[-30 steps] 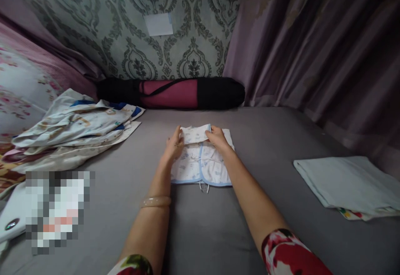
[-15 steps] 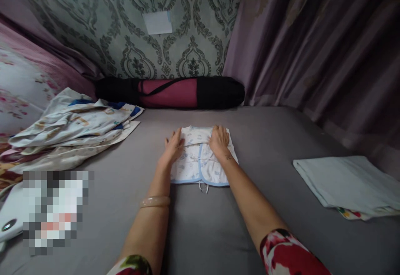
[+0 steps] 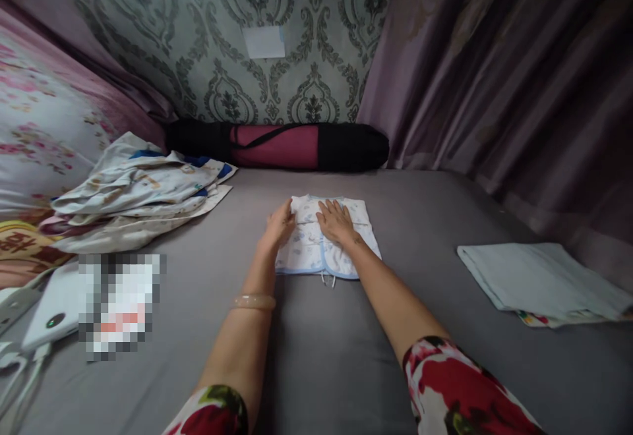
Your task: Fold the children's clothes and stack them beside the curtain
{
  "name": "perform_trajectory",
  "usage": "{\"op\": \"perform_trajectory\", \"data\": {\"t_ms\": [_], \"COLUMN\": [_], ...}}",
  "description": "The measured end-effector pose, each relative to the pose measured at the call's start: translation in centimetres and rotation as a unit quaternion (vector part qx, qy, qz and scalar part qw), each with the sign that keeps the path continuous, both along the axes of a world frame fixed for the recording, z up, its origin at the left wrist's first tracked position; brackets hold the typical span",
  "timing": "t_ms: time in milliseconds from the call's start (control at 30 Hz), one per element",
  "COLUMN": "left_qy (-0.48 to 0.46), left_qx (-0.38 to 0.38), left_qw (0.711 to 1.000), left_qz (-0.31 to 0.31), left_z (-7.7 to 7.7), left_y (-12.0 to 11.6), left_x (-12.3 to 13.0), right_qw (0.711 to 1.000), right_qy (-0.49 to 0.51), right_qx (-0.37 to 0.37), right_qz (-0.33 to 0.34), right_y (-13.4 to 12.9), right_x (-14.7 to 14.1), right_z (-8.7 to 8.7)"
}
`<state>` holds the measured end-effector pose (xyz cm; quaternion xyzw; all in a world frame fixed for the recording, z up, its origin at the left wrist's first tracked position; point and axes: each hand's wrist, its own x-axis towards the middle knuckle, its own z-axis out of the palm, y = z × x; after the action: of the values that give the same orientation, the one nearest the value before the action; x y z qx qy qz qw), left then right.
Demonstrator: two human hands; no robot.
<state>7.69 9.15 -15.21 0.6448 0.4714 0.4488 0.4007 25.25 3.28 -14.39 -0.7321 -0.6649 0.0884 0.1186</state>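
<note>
A small white garment (image 3: 301,252) with blue print and light blue edging lies folded on the grey sheet, its thin ties showing at the near edge. My right hand (image 3: 337,223) rests flat on its upper middle, fingers spread. At the garment's left edge is my left hand (image 3: 281,224), turned on its side, with the fingers partly hidden and nothing visible in it.
Crumpled printed cloths (image 3: 143,191) lie at the left, near a white device (image 3: 62,303) with cables and a blurred-out item. A folded pale green cloth (image 3: 544,280) is at the right. Along the wall stretches a black and maroon bag (image 3: 277,147).
My right hand has moved left from the garment's upper right and flattened with its fingers spread. The top fold now lies flatter. The view has shifted slightly.
</note>
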Motion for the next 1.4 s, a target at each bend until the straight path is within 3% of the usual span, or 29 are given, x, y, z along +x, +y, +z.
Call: {"op": "perform_trajectory", "data": {"t_ms": [167,233,367,500,667,967,1233,1400], "left_qy": [0.255,0.317,0.385,0.388,0.367,0.287,0.293,0.331], "left_qx": [0.091,0.117,0.131,0.135,0.15,0.199,0.189,0.174], "left_qw": [0.96,0.934,0.899,0.898,0.909,0.93,0.931,0.92], "left_qz": [-0.076,-0.119,-0.164,-0.155,-0.13,-0.114,-0.105,-0.114], "left_z": [0.8,1.0,0.7,-0.1,-0.8,-1.6,-1.6,-1.1], "left_y": [-3.4,-4.8,-6.4,-6.8,-7.0,-6.4,-6.3,-6.6], "left_x": [-0.4,-1.2,-2.7,-3.2,-3.4,-3.9,-4.0,-4.0], "right_qw": [0.998,0.998,0.998,0.994,0.99,0.992,0.989,0.991], "right_qy": [0.003,-0.003,-0.035,-0.028,-0.019,-0.004,-0.018,-0.034], "right_qx": [-0.059,-0.068,-0.017,-0.007,-0.028,0.011,-0.045,0.002], "right_qz": [0.013,0.01,0.044,0.107,0.14,0.128,0.138,0.133], "right_y": [0.6,0.7,0.9,1.7,3.7,4.4,4.7,3.9], "right_x": [0.1,-0.1,-1.8,-4.1,-5.5,-5.9,-5.5,-5.3], "right_z": [1.0,1.3,1.7,1.7,1.5,-0.4,1.2,0.4]}}
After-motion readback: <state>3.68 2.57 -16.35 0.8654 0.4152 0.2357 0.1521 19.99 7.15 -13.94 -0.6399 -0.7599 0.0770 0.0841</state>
